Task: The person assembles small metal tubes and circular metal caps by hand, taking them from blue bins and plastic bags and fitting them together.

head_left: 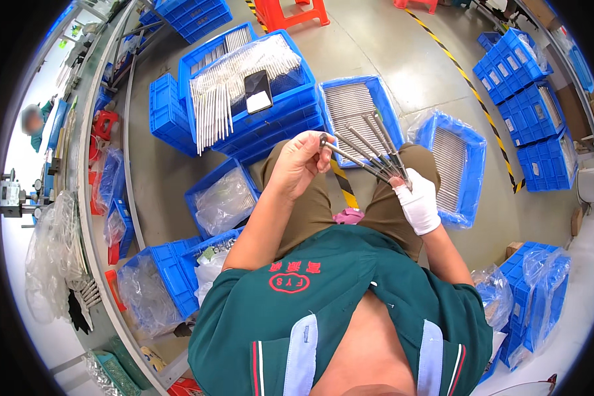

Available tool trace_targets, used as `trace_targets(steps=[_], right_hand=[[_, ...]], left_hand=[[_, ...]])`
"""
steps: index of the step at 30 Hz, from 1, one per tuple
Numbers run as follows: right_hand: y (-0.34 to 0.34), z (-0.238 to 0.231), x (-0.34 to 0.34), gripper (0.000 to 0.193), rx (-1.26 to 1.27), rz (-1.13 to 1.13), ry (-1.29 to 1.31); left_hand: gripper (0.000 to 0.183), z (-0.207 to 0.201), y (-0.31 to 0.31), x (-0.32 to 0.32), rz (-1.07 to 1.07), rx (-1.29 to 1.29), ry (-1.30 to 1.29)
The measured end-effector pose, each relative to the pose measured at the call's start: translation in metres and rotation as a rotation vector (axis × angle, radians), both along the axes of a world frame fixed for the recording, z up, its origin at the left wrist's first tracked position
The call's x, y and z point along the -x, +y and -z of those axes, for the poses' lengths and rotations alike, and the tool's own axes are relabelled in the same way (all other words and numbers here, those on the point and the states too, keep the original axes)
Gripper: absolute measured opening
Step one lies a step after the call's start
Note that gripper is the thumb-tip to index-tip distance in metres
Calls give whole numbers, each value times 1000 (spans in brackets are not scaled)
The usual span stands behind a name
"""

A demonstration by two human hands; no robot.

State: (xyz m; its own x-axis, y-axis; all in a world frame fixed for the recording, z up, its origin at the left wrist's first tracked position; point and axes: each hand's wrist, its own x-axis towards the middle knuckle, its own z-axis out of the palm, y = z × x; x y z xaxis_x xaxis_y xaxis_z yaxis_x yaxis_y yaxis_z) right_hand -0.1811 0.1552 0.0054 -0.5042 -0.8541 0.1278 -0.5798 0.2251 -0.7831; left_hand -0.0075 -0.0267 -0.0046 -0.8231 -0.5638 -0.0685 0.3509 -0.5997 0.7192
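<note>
My left hand, bare, is closed in a pinch at the dark end of one thin metal rod. That rod slants down to the right, its other end by my right hand. My right hand wears a white glove with some fingertips bare. It is closed around the lower ends of several grey metal rods, which fan out upward and away from me. Both hands are above my lap. Just beyond them a blue crate holds rows of similar rods, and another blue crate of rods stands to the right.
At the far left, stacked blue crates carry white-wrapped rods and a phone. A crate with plastic bags sits by my left knee. More crates are stacked far right. A workbench runs along the left; red stools stand ahead.
</note>
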Motion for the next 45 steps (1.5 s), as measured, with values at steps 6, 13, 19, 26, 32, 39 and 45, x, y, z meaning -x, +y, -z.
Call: trace_targets(steps=[6, 13, 19, 26, 32, 39, 45], right_hand=[[1, -7, 0, 18, -52, 1, 62], [3, -13, -2, 18, -44, 1, 71], [-1, -19, -11, 18, -66, -27, 26], [-10, -11, -19, 16, 1, -34, -64], [-9, -7, -7, 16, -4, 29, -186], [3, -16, -4, 19, -149, -49, -249], [3, -21, -5, 22, -160, -86, -114]], left_hand=[[26, -1, -5, -6, 1, 131, -156], [28, -6, -1, -9, -44, 199, -148], [19, -3, 11, -6, 71, 289, -177], [21, -12, 39, 1, 54, 300, -251], [21, -19, 40, -14, -207, 460, -324], [26, -22, 6, -16, -225, 306, -198], [27, -14, 5, -11, -102, 221, -131]])
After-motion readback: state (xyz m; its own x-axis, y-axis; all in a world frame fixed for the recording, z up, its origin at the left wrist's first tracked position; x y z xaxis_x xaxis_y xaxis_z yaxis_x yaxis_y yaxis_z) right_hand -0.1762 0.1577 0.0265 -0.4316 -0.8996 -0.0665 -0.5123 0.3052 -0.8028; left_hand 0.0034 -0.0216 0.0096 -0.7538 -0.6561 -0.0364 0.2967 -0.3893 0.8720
